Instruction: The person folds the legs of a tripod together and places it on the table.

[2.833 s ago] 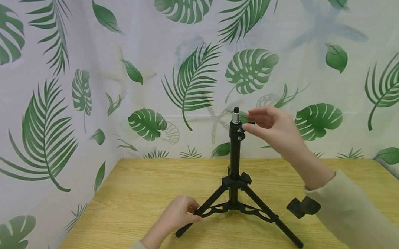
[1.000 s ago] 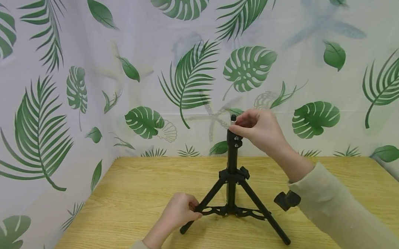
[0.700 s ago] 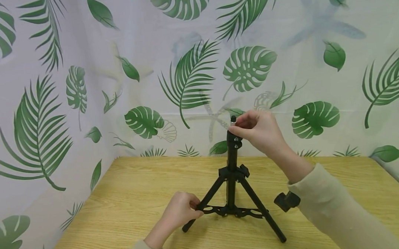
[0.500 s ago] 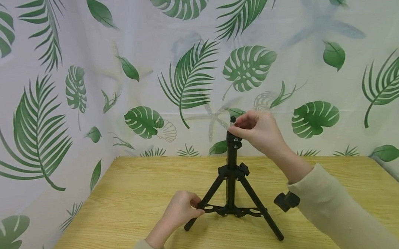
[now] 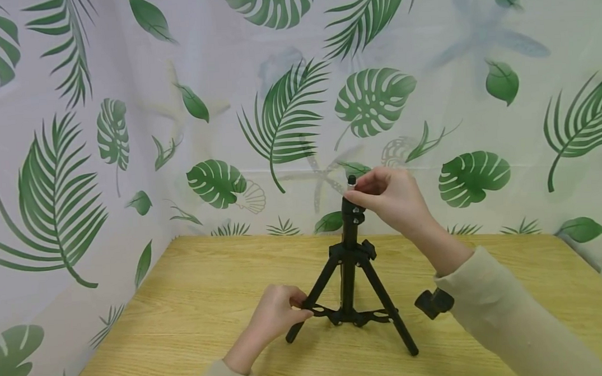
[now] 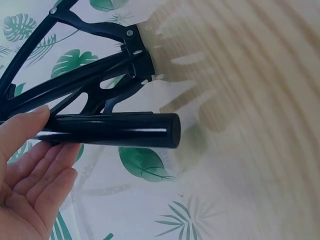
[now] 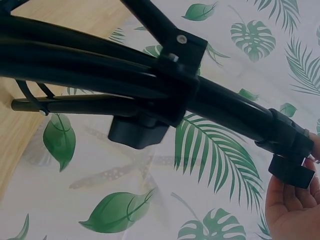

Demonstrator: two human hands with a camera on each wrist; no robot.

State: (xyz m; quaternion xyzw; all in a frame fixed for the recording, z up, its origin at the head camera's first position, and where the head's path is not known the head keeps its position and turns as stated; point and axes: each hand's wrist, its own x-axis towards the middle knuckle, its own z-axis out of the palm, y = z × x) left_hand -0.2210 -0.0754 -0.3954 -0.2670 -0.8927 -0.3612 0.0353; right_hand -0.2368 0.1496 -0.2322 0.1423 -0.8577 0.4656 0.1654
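Observation:
A black tripod light stand [image 5: 350, 231] stands upright on the table, its legs partly spread. My left hand [image 5: 276, 312] pinches the left leg [image 5: 321, 282], thumb on one side and fingers on the other; the left wrist view shows the leg's round end [image 6: 175, 131] beyond the fingers. At the top, my right hand [image 5: 394, 198] pinches the stand just below its black-capped silver tip [image 5: 352, 184]. In the right wrist view, the right fingers [image 7: 290, 207] lie beside the upper knob [image 7: 292, 172], and a larger knob [image 7: 137, 132] sits on the leg collar.
The wooden table [image 5: 185, 305] spreads under the stand. Behind it hangs a white curtain [image 5: 284, 43] printed with green leaves. A black clamp-like device [image 5: 434, 304] is at the right sleeve.
My right hand has come to the stand's top and grips it. My left hand has moved right and slightly up with the left leg. The front legs stand closer together and steeper.

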